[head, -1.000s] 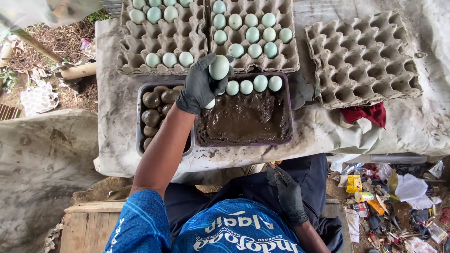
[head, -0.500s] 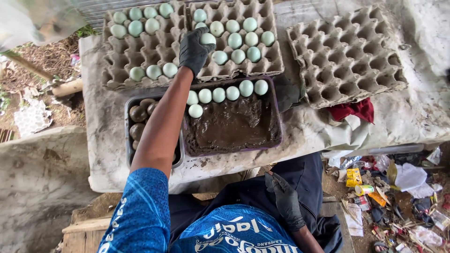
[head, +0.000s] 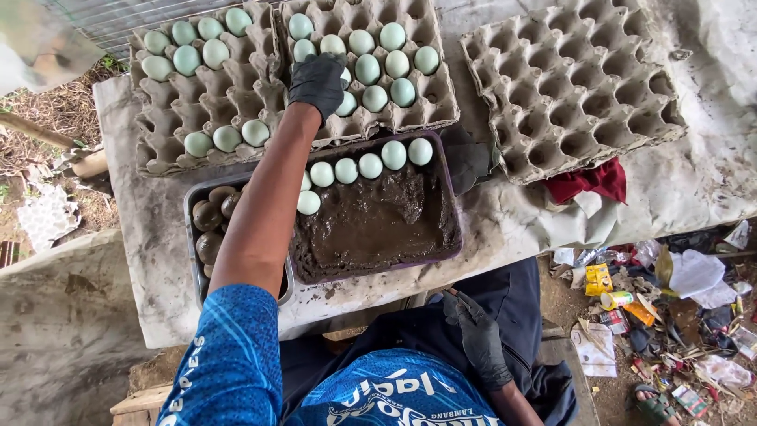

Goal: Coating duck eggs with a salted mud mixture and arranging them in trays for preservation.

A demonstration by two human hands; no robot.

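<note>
Pale green eggs (head: 371, 69) are reached for in the grey pulp tray (head: 441, 95), upper centre.
Gloved left hand (head: 317, 81) is curled over one; right hand (head: 481, 339) rests loose. Few mud-coated eggs (head: 210, 213) are done; many remain.

The setting is an outdoor, makeshift egg-processing station, rural in character. Evidence: a rough table covered with a stained cloth (head: 694, 181), cardboard egg trays (head: 576, 87) holding pale green eggs (head: 394, 37), a tray of dark mud (head: 378, 225) and a metal pan of mud-coated eggs (head: 206, 229). Bare dirt, dry straw (head: 31, 142) and scattered litter (head: 670, 308) surround the table.
</note>
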